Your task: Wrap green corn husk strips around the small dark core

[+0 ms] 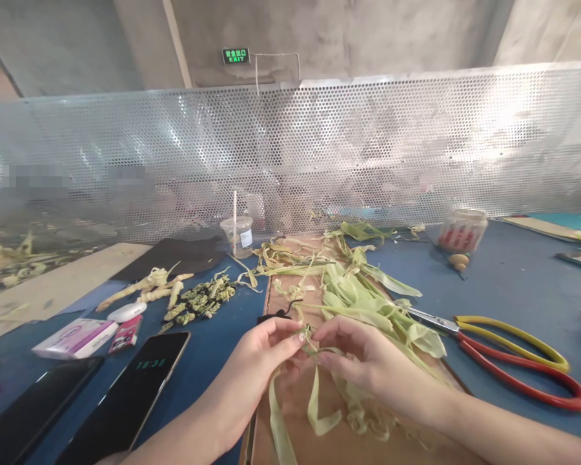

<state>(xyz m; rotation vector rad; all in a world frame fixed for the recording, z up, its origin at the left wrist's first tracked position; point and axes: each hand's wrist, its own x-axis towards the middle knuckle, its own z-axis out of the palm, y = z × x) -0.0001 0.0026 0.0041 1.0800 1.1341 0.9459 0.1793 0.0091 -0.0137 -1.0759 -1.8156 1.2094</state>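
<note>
My left hand (256, 361) and my right hand (368, 358) meet over a brown board (363, 449), fingertips close together. Both pinch narrow strips of corn husk (317, 413), whose pale green ends curl down below the fingers. A small green knot or crossing of strips shows between the fingertips; its exact form is too small to tell. Just beyond lies a pile of pale green corn husks (351, 290). To its right, scissors (523, 374) with one red and one yellow handle rest with their blades touching the husks.
On the left are two phones (130, 391), a pink-and-white box (77, 337), braided husk pieces (203, 298) and pale husk figures (150, 284). A plastic cup with a straw (237, 236) and a jar (462, 231) stand before a perforated metal screen (368, 142).
</note>
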